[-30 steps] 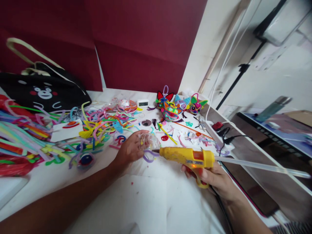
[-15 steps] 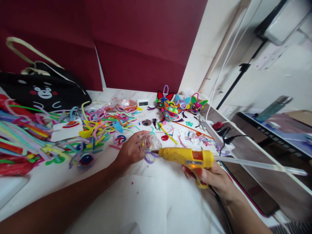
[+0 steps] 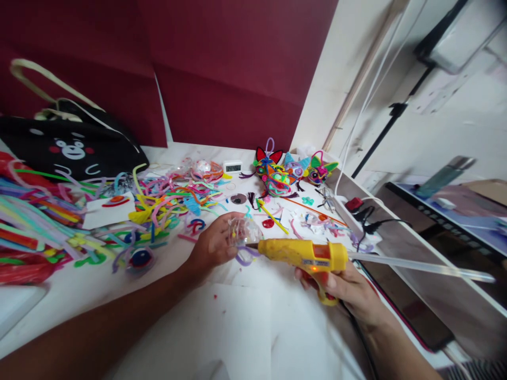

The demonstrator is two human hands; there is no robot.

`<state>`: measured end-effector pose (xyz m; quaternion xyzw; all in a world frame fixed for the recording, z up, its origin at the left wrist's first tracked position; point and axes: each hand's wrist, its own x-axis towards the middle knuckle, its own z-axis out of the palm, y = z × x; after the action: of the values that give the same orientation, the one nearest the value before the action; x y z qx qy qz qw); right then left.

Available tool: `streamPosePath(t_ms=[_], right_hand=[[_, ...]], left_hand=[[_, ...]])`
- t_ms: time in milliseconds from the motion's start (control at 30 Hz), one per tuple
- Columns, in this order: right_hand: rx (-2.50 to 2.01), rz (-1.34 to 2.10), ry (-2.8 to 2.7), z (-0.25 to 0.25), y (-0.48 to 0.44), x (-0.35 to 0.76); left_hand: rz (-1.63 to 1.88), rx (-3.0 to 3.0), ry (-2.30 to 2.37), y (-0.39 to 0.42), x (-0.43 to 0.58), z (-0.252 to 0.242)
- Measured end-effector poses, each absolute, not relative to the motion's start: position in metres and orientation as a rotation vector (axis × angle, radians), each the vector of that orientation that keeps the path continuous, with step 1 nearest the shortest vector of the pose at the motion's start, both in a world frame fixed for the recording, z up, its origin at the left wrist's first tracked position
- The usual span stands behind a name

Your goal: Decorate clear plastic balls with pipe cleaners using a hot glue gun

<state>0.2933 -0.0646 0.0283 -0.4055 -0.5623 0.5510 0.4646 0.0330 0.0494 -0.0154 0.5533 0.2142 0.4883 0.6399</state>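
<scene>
My left hand (image 3: pixel 216 240) is closed on the side of a clear plastic ball (image 3: pixel 246 232). A purple pipe cleaner loop (image 3: pixel 249 257) shows at the ball's lower edge, and a teal loop stands at its top. My right hand (image 3: pixel 344 285) grips the handle of a yellow hot glue gun (image 3: pixel 299 252), its small orange light lit. The nozzle points left and is at the ball's lower right, by the purple loop; I cannot tell whether it touches. From the gun's back a long clear glue stick (image 3: pixel 420 265) sticks out to the right.
Heaps of coloured pipe cleaners (image 3: pixel 51 224) cover the table's left. Behind them stands a black bag (image 3: pixel 71 145). Several finished animal-face ornaments (image 3: pixel 277 171) lie at the back, near a small digital clock (image 3: pixel 232 167). At right are a power strip (image 3: pixel 350 214) and a phone (image 3: pixel 407 306).
Almost nothing differs. Both hands, the ball and the glue gun keep nearly the same places; the glue stick's far end has shifted very slightly.
</scene>
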Motion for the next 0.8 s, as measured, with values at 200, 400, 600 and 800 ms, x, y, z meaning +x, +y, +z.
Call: streamPosePath(t_ms=[200,400,600,800], right_hand=[[-1.011,1.345,-1.363,0.0291,-0.0648,0.2941],[-1.015,1.337,-1.396,0.0266,-0.0641,0.2983],[-1.012,1.342,-1.397,0.0242,-0.0661,0.2998],[-0.995,1.336,-1.382,0.0274,-0.0632,0.2956]], left_hand=[[1.125,1.217,0.521,0.0487,0.0333,-0.0090],[1.163,1.194,0.562,0.0476,0.0341,-0.0058],[1.148,1.207,0.554,0.0486,0.0318,-0.0065],[1.146,1.211,0.554,0.0481,0.0330,-0.0084]])
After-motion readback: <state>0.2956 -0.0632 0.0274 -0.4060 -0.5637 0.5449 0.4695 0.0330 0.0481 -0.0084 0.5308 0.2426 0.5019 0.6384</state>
